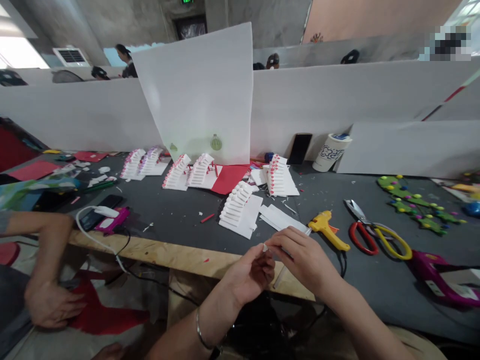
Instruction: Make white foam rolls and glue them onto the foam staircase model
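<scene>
Low in the middle of the head view, my left hand [249, 277], with a bangle on its wrist, pinches a small white piece [265, 247] between thumb and finger. The fingertips of my right hand [300, 255] close on the same piece from the other side; its exact kind is too small to make out. A thin pale stick [279, 277] shows below my right hand. Just beyond my hands lies a white card with a stepped row of white round-tipped sticks [234, 205]. Beside it are white paper strips [283, 219] and a yellow glue gun [328, 230].
Scissors [375, 232] with red and yellow handles lie right, near a green beaded decoration [416, 202]. Several stick-covered cards [176, 172] stand farther back, before an upright white board [202, 95]. A phone [300, 148] and cup [332, 152] stand behind. At left, another person's hand [56, 305] touches red material.
</scene>
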